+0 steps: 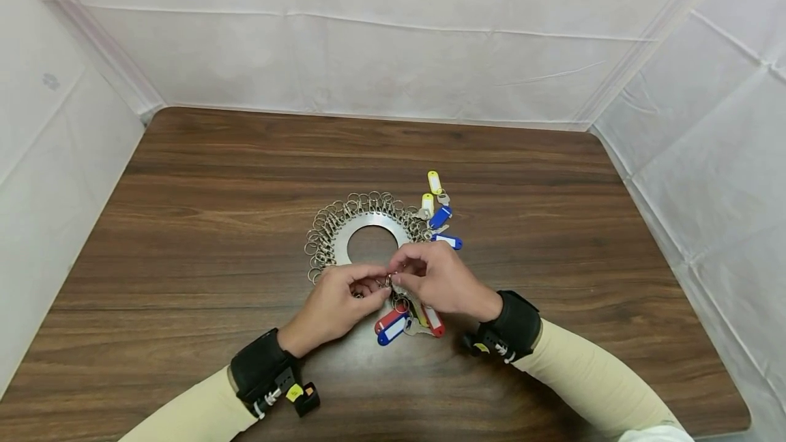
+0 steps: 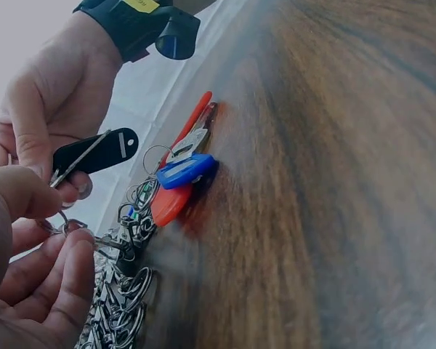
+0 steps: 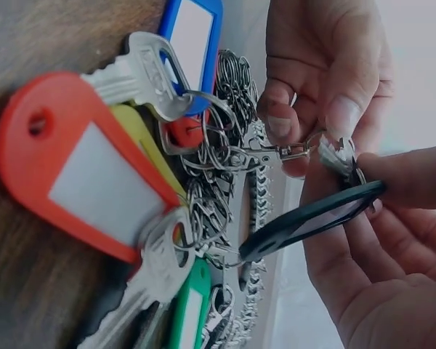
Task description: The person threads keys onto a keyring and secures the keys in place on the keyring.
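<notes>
A silver metal ring plate (image 1: 340, 241) rimmed with many small clips and split rings lies on the table. At its near right edge my left hand (image 1: 331, 302) pinches a small split ring (image 2: 74, 224) joined to one clip. My right hand (image 1: 445, 278) meets it there, fingertips close together, pinching a key ring that carries a black key tag (image 3: 312, 218) and a key (image 3: 338, 154). Just below the hands hang a red tag (image 3: 87, 167), a blue tag (image 1: 393, 329) and silver keys (image 3: 142, 76) on other clips.
Yellow tags (image 1: 434, 181) and blue tags (image 1: 447, 242) with keys fan out from the plate's right side. A green tag (image 3: 191, 309) shows in the right wrist view. The brown wooden table (image 1: 215, 176) is enclosed by white sheeting (image 1: 368, 60).
</notes>
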The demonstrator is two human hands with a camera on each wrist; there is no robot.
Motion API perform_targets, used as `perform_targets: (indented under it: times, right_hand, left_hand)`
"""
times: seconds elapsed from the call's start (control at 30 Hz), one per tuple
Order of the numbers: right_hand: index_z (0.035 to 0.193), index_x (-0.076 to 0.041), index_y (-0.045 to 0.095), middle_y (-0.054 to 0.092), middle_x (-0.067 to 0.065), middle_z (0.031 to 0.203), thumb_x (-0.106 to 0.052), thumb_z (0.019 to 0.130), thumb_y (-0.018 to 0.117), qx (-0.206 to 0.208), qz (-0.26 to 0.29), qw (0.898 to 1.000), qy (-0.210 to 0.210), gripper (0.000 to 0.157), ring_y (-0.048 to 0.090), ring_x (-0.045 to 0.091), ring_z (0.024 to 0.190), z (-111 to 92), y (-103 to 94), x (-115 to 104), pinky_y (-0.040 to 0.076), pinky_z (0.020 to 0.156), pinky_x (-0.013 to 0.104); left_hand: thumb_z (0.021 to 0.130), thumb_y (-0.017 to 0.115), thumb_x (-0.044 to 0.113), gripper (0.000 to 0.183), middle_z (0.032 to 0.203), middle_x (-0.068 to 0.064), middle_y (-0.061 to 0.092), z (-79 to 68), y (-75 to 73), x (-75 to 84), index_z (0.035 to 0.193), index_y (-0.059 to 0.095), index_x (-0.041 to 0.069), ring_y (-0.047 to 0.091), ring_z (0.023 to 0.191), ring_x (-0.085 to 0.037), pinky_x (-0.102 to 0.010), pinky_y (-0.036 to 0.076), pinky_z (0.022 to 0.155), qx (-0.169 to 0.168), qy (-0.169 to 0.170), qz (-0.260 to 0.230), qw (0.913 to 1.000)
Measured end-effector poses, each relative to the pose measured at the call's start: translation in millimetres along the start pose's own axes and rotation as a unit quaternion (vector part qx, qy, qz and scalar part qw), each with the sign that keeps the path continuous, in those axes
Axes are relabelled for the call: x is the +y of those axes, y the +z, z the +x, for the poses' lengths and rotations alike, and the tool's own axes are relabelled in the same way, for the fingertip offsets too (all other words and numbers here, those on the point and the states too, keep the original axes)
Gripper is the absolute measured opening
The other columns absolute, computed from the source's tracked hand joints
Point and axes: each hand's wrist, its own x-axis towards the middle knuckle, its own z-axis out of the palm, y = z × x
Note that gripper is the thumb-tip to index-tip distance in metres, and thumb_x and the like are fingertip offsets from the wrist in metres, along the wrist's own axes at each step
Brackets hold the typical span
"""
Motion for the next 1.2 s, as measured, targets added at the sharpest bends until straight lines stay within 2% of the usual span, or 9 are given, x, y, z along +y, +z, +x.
perform_targets:
  times: [0.13,0.33,0.5,0.7,0.87,1.2]
  right_hand:
    - [0.089,-0.011,0.068,0.066,-0.003,0.082,-0.002,0.088,0.068,0.007,-0.004,1.000,-0.010,0.010,0.060,0.009,0.073,-1.7,-1.1,-6.8,0.054,0.064,0.031]
    - [0.090,-0.012,0.068,0.068,0.000,0.085,-0.004,0.087,0.069,0.008,0.017,1.000,0.011,0.008,0.061,0.010,0.073,-1.3,0.2,-0.7,0.054,0.061,0.030]
    - [0.090,-0.007,0.068,0.068,0.005,0.085,0.002,0.086,0.068,0.008,0.010,1.000,0.025,0.009,0.061,0.014,0.072,-1.0,-1.0,-8.5,0.054,0.062,0.032]
    - [0.087,0.000,0.067,0.067,0.009,0.082,0.008,0.085,0.065,0.001,0.003,1.000,0.006,0.008,0.062,0.016,0.072,-0.2,-6.4,-30.6,0.054,0.063,0.034]
    - [0.088,-0.001,0.067,0.068,0.009,0.083,0.006,0.086,0.065,-0.009,0.004,1.000,-0.014,0.008,0.063,0.015,0.075,-0.1,-9.6,-35.4,0.055,0.067,0.033]
    - [0.087,0.002,0.067,0.068,0.013,0.083,0.009,0.085,0.065,-0.010,0.020,1.000,0.008,0.008,0.064,0.024,0.074,0.4,-9.4,-41.1,0.056,0.066,0.037]
  left_hand:
    - [0.085,0.071,0.009,0.021,0.084,0.007,0.066,1.3,-1.1,-3.6,0.106,0.070,0.011,0.061,0.071,-0.006,-0.025,0.055,0.061,-0.005,0.025,0.027,0.9993]
    - [0.085,0.072,0.017,0.019,0.099,0.007,0.061,3.1,-1.4,-5.4,0.104,0.068,0.015,0.057,0.076,-0.009,-0.027,0.051,0.062,-0.019,0.077,0.083,0.9934]
    - [0.084,0.075,0.023,0.020,0.103,0.007,0.059,4.8,-2.8,-5.1,0.102,0.071,0.015,0.056,0.088,-0.011,-0.032,0.050,0.072,-0.010,0.104,0.131,0.9859]
    - [0.084,0.074,0.030,0.019,0.100,0.006,0.056,7.8,-5.7,-6.4,0.097,0.073,0.016,0.049,0.094,-0.010,-0.034,0.047,0.075,-0.015,0.142,0.187,0.9720]
    - [0.082,0.075,0.033,0.021,0.102,0.004,0.055,8.9,-6.7,-7.0,0.094,0.072,0.016,0.048,0.095,-0.012,-0.035,0.046,0.076,-0.020,0.156,0.200,0.9672]
    - [0.079,0.078,0.032,0.026,0.106,-0.002,0.058,8.2,-6.9,-5.9,0.097,0.075,0.015,0.048,0.104,-0.017,-0.042,0.043,0.088,-0.017,0.165,0.215,0.9623]
